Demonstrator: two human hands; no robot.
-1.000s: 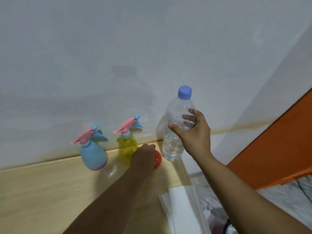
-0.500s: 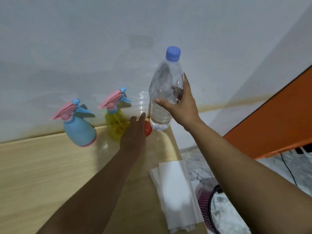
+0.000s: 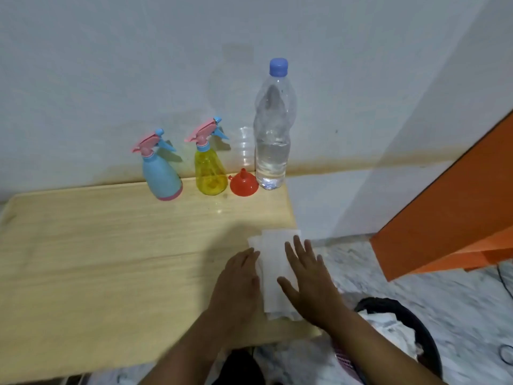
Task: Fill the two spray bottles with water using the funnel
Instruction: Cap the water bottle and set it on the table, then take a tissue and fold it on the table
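I see my left hand [image 3: 238, 279] and right hand [image 3: 311, 282] lying flat, fingers spread, on the folded white paper towel [image 3: 273, 262].

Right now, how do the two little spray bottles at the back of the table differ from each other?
The blue spray bottle is opaque, so its inside is hidden; the yellow spray bottle is see-through. The blue one has a pink band at its base, which the yellow one lacks. The blue one stands farther left, while the yellow one stands beside the orange funnel. Both stand upright by the wall, with matching pink and blue trigger heads screwed on.
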